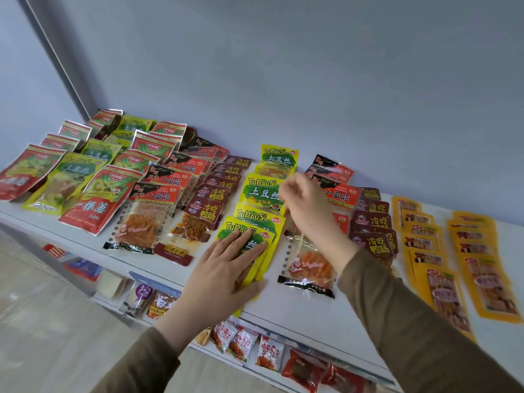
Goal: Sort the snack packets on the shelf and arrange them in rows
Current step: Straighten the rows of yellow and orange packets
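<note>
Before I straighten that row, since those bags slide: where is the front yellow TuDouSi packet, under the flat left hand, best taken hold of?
Probably its near bottom edge, approached from the shelf's front. The front TuDouSi packet lies flat, its top tucked against the next packet behind, while its lower end overhangs the front lip. The left hand presses flat on it; the thumb already lies by that edge.

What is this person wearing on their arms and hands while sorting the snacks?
Both arms are covered by long, plain sleeves of an olive-brown, soft-looking fabric that end at the wrists. The left hand and the right hand are bare: no gloves, and no rings, watch or bracelet show. The sleeves carry no visible logo or pattern.
</note>
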Available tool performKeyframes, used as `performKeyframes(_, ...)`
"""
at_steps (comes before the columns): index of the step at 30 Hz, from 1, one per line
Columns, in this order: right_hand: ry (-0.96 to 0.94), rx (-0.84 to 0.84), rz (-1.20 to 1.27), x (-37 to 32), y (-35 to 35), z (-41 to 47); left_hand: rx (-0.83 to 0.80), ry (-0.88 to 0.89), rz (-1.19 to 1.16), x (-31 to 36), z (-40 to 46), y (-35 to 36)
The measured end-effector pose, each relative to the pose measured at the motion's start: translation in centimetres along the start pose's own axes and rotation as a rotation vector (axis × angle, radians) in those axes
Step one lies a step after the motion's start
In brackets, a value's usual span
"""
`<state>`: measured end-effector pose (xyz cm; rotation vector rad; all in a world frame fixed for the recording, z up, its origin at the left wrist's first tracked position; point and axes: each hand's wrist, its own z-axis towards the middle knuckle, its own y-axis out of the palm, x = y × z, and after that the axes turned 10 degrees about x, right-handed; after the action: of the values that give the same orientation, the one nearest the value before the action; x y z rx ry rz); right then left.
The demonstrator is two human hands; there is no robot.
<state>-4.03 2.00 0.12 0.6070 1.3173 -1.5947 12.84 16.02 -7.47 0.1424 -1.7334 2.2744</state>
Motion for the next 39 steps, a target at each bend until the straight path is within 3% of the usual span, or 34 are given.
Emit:
performKeyframes(4, 0.363, 0.033, 0.069, 0.7, 0.8, 10.0, 0.036, -0.002, 0.009, 0.0, 0.5, 0.1)
performKeyframes(8, 0.605, 0.018, 0.097, 1.5, 2.9, 15.3, 0.058, 0.002, 0.025, -0.2, 0.4, 0.4)
performKeyframes(14, 0.689, -0.014, 0.043, 2.9, 5.5, 16.7, 0.113, -0.012, 0.004, -0.3, -0.1, 1.0)
performKeyframes(19, 0.787, 0.052, 0.150, 3.7, 5.7, 17.6, 0.127, -0.014, -0.011, -0.4, -0.1, 1.3)
performKeyframes(24, 0.697, -0.107, 0.099, 3.3, 5.1, 16.8, 0.126, -0.012, -0.013, -0.5, -0.2, 1.1)
performKeyframes(29, 0.512, 0.049, 0.177, 2.3, 2.0, 18.1, 0.133, -0.014, -0.005, -0.4, -0.2, 1.1)
performKeyframes(31, 0.430, 0.101, 0.091, 2.3, 0.8, 18.2, 0.132, -0.014, -0.015, -0.4, -0.2, 1.1)
performKeyframes(34, 0.367, 0.049, -0.101, 2.8, 0.4, 17.5, 0.131, -0.016, -0.033, -0.5, -0.2, 1.1)
performKeyframes(39, 0.311, -0.020, -0.193, 3.6, 1.3, 17.0, 0.127, -0.013, -0.018, -0.4, -0.1, 1.1)
